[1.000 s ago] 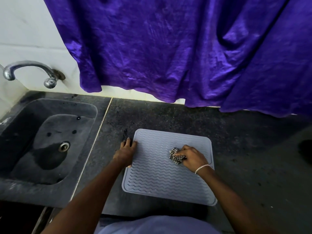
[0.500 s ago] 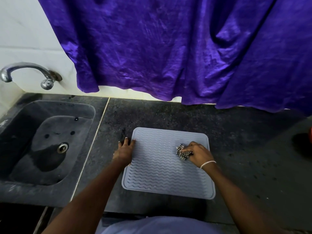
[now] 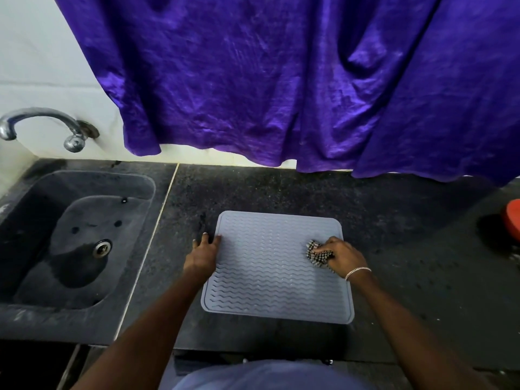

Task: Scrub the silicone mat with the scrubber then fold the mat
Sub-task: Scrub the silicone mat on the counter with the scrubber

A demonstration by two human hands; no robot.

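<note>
Right hand (image 3: 342, 256) gripped scrubber (image 3: 316, 253), left hand (image 3: 204, 254) lay flat pinning mat (image 3: 270, 277) edge; I judged mat soft, light, best folded from a corner.

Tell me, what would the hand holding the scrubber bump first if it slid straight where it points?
Only bare mat lies ahead at first; then probably the left hand resting on its left edge, though the angle is uncertain.

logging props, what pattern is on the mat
Grey mat with raised wavy lines, clearest in the head view.
</note>
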